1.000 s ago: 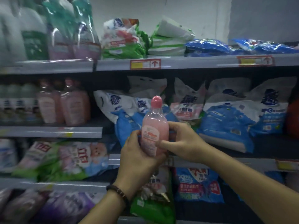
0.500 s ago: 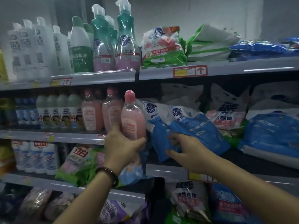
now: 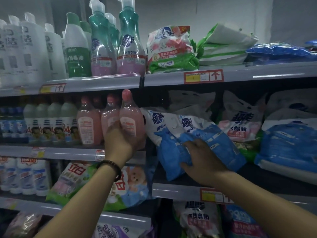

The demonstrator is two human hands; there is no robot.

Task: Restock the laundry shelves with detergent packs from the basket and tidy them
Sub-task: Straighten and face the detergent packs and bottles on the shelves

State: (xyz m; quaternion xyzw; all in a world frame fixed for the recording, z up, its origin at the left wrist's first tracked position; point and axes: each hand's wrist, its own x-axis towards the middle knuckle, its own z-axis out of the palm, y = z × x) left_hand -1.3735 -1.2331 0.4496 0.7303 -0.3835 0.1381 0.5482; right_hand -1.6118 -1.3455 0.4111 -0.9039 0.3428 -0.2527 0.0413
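Currently the left grip is curled round the lower body of a pink bottle. It holds the bottle upright at the right end of the row of pink bottles on the middle shelf. The hand hides the base, so contact with the shelf cannot be told.

The right grip lies with fingers extended on the blue lower part of a detergent pack. It presses on the pack and does not clasp it. This pack leans just to the right of the row. A second pack overlaps it, farther right of the row. No basket is in view.

Handling, as judged:

1. Bottle: firm plastic, full of liquid, probably moderately heavy. The glossy surface looks slippery. Hold it low on the wide body, not by the narrow neck or cap.
2. Detergent pack: soft pouch of slick film, so it will likely sag and its contents shift. Support it under the bottom edge or take both side edges. A pinch at one top corner would likely let it swing or slide off.
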